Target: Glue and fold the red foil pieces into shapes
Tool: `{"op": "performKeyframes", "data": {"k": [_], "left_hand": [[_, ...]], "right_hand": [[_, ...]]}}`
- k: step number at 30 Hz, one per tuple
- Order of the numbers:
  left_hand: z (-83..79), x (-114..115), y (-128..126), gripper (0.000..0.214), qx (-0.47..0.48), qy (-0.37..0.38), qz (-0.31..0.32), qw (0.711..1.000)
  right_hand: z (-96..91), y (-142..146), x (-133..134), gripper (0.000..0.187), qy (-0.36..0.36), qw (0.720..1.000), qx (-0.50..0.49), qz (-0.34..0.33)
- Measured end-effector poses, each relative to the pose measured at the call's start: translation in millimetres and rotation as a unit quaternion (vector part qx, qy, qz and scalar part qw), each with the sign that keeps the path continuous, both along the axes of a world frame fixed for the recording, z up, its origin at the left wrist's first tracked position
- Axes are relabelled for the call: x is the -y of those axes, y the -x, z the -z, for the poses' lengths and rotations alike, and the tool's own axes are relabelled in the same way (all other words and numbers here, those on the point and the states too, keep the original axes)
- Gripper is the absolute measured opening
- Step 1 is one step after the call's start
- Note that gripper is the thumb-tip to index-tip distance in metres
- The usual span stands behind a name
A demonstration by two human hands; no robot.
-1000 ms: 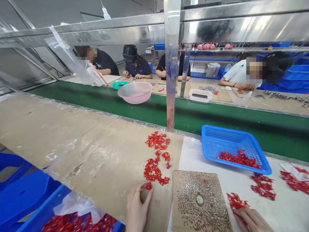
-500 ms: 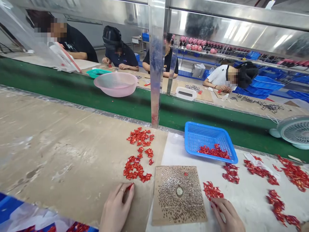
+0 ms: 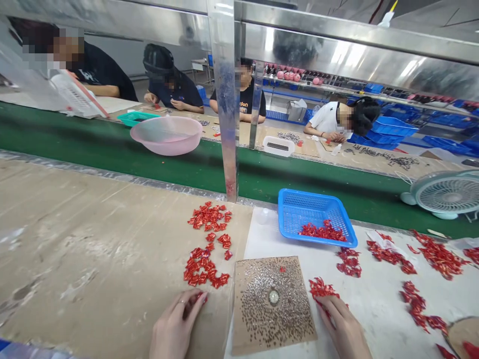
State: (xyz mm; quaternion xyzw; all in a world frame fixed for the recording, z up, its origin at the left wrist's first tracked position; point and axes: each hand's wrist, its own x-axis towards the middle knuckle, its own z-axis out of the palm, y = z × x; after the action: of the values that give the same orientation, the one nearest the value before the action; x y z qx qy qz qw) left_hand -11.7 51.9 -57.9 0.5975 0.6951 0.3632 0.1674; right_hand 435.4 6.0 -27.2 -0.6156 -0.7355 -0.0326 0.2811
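My left hand is low on the brown table, closed in a pinch on a small glossy red piece, mostly hidden by the fingers. Beyond it lie similar red pieces in loose groups. My right hand has its fingertips together at the near edge of a pile of slim red pieces; the fingers cover what they grip. Between my hands lies a square brown board, speckled with shiny dots, with a round pale spot in its middle and a tiny red piece near its far edge.
A blue basket holding red pieces stands behind the board. More red piles lie at the right on white sheeting. A metal post rises at the table's back edge, before a green belt. A fan stands right; several co-workers sit opposite.
The view has shifted, and most things sit a little further left. My right fingers now reach slightly deeper into the red pile. My left hand keeps its pinch.
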Motion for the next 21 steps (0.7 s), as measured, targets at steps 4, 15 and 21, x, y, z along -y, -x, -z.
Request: {"op": "performKeyframes", "data": {"k": [4, 15, 21], "left_hand": [[9.1, -5, 5, 0.08, 0.016, 0.006, -0.021, 1.0], [4.6, 7, 24, 0.05, 0.019, 0.016, -0.019, 1.0], [-0.3, 8, 17, 0.052, 0.019, -0.003, -0.009, 1.0]], "right_hand": [[3.6, -1, -3, 0.05, -0.002, 1.0, -0.004, 0.009], [19.2, -10, 4, 0.047, -0.01, 0.998, -0.023, 0.053], [14.6, -6, 9, 0.047, -0.021, 0.991, -0.096, 0.091]]}}
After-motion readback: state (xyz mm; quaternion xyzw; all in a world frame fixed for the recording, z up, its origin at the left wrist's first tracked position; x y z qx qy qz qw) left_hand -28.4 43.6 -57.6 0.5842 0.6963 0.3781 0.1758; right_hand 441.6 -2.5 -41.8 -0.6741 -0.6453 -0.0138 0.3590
